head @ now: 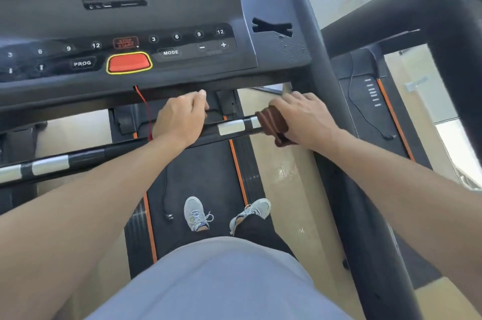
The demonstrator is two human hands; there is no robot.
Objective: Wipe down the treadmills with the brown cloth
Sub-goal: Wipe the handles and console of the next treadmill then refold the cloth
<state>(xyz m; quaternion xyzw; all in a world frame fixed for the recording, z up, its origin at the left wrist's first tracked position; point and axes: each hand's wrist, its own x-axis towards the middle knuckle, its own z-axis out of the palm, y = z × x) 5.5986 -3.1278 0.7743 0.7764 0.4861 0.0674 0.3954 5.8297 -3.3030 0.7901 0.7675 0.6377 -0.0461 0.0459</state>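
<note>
I stand on the belt of a black treadmill, facing its console with number buttons and a red stop button. A black handlebar with silver grip plates crosses in front of me. My right hand presses the folded brown cloth around the bar's right end, next to a silver plate. My left hand grips the same bar near its middle, left of the plate.
Water droplets dot the console's right corner beside a cup recess. A red safety cord hangs under the console. A second treadmill stands on the right, across a strip of tan floor. My grey shoes rest on the belt.
</note>
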